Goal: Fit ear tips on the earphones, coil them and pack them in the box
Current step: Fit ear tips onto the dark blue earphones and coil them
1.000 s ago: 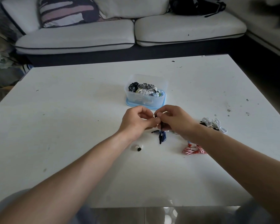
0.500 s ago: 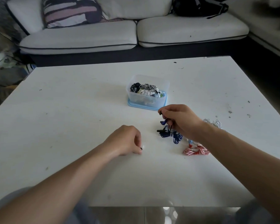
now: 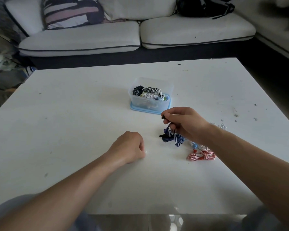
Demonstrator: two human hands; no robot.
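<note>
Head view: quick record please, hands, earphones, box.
right hand: pinches one end of blue earphones; bundle rests on table
left hand: curled on table at a small white ear tip; hold unclear
box: open, coiled earphones inside
loose: red earphones, white earphones by right forearm

White table, pale sofa.

I took the left hand off the blue earphones and curled it over the ear tip; only the right hand held them afterwards.
</note>
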